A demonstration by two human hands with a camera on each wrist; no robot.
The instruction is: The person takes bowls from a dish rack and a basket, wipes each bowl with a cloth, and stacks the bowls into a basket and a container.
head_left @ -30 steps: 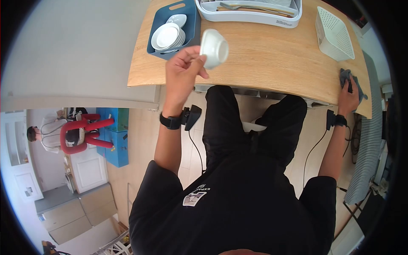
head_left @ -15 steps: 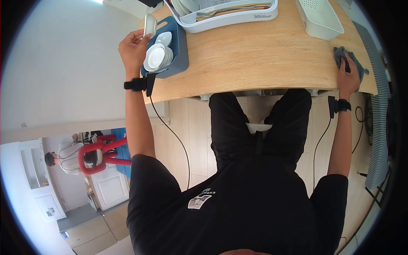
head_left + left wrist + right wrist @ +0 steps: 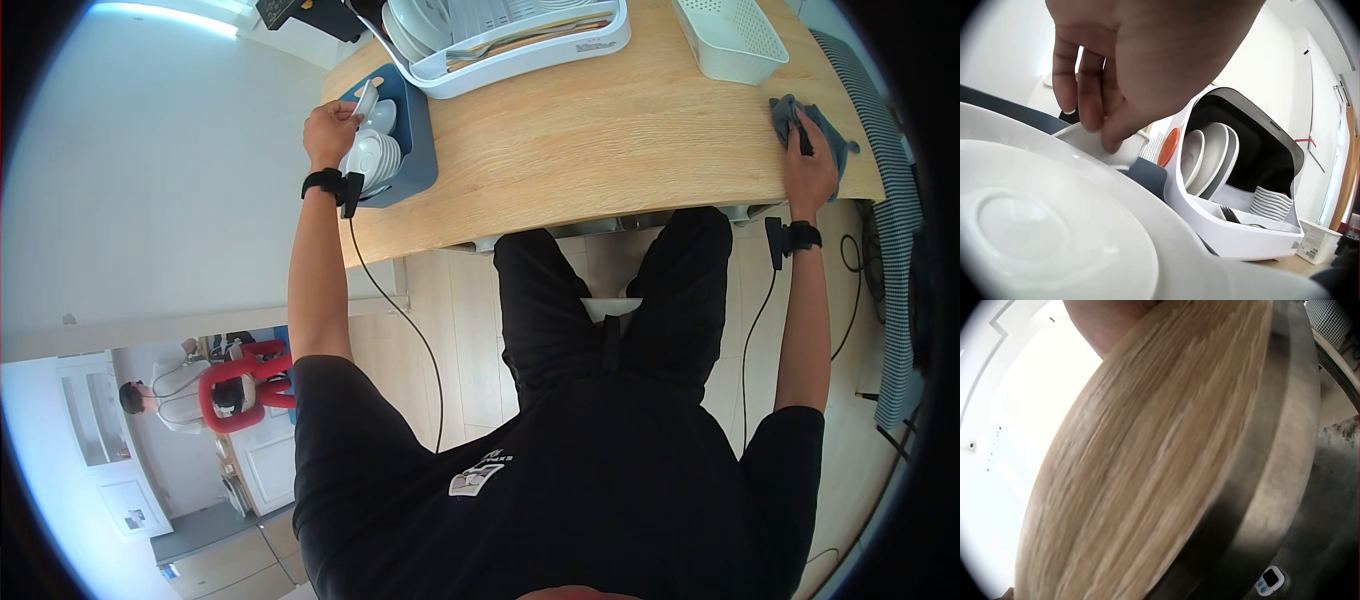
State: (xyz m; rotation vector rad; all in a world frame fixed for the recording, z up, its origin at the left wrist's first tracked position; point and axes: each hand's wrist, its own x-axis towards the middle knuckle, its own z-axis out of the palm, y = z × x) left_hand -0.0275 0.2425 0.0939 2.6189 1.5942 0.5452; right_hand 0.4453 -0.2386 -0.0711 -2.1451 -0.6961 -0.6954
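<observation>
My left hand (image 3: 330,132) pinches the edge of a small white bowl (image 3: 367,98) at the far end of a blue bin (image 3: 418,150). In the left wrist view, thumb and fingertips hold that bowl's rim, low beside the bin's wall. Another white bowl (image 3: 380,118) lies in the bin, next to a stack of white saucers (image 3: 368,158). Off to the right, my right hand (image 3: 812,170) grips a bunched grey cloth (image 3: 785,112) on the table near its right edge. The right wrist view shows only a sliver of that hand, and the cloth is out of its sight.
A white dish rack (image 3: 520,68) with plates, chopsticks and a fork stands behind the bin. A white perforated basket (image 3: 735,50) is at the back right of the wooden table (image 3: 600,140). A cable hangs from each wrist camera. Another person sits far left.
My left hand has carried the bowl leftward from over the table's front and lowered it into the far end of the bin. The right hand stays at the cloth.
</observation>
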